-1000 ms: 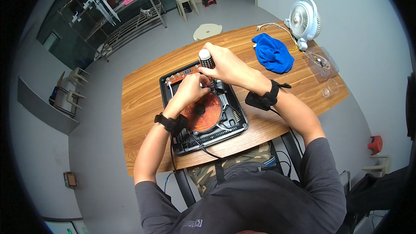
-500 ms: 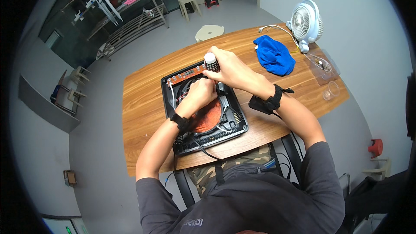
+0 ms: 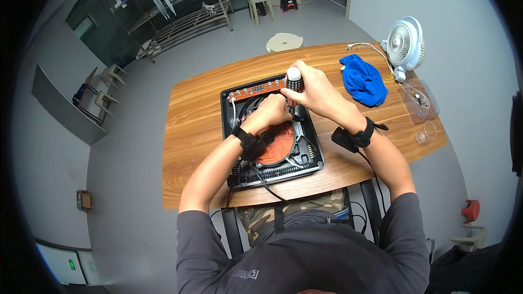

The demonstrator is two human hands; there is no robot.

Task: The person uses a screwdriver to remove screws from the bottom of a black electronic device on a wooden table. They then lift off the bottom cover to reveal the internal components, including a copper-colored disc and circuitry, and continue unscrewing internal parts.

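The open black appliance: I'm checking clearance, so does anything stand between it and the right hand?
Yes: the white-capped tool, gripped in the right hand over the appliance. The left hand is close on its left, over the exposed inside. The tool's lower end cannot be made out.

With the open appliance (image 3: 280, 147) as the clock's centre and 12 away from the person, bare tabletop (image 3: 190, 114) offers a broad passage from 9 round to 11 o'clock, and a narrower strip lies behind the casing at 12. The left hand (image 3: 275, 110) and right hand (image 3: 313, 87) crowd the casing's far part, by a tool handle (image 3: 294, 80). The left forearm (image 3: 213, 169) bars 8; the right forearm (image 3: 388, 157) bars 3 to 4, clear cups (image 3: 429, 130) beyond it. A blue cloth (image 3: 365, 83) blocks 2, a white fan (image 3: 402, 46) farther out. The person's body (image 3: 305, 245) closes 6.
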